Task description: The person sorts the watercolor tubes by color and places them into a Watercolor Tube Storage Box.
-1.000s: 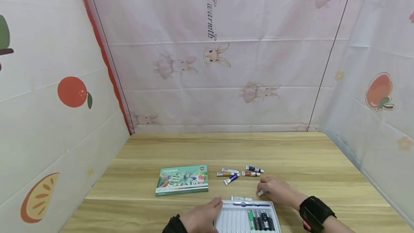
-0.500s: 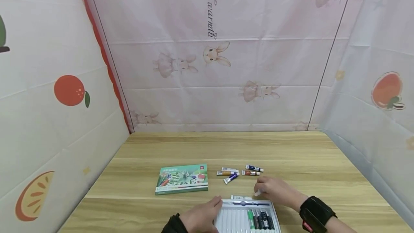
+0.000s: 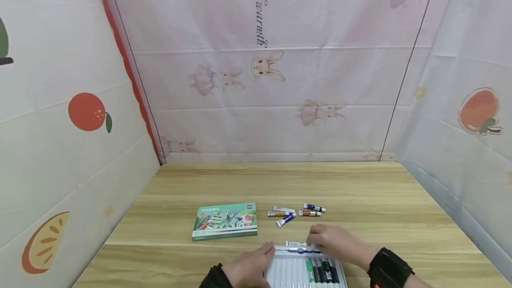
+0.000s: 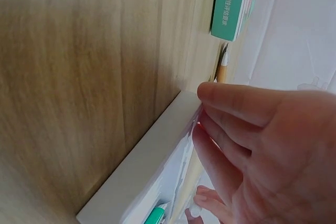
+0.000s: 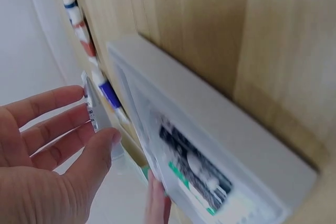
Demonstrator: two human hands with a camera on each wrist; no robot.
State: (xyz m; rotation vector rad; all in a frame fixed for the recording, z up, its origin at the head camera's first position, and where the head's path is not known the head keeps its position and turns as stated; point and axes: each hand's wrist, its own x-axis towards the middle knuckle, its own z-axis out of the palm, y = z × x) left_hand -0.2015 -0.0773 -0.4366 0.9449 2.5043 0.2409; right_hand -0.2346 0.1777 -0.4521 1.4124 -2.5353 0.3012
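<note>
Your right hand [image 3: 342,243] is pinching a pale tube [image 5: 99,112] near the far edge of the tray [image 3: 285,272], your left hand's [image 3: 249,268] nearly straight fingers are touching its left side, and any slackening pinch is risking a drop onto the tabletop [image 3: 160,261].

The light wood-grain worktop [image 3: 208,181] carries a flat green rectangular box [image 3: 225,222] with printed plants at the left. To its right lie five small paint tubes: one white [image 3: 284,209], one ochre [image 3: 279,214], one purple [image 3: 286,220], one red-brown [image 3: 310,213], one dark blue [image 3: 314,207]. Nearest sits a shallow ridged white rectangular tray [image 3: 286,270], another white tube [image 3: 295,243] lying just beyond its far rim.
</note>
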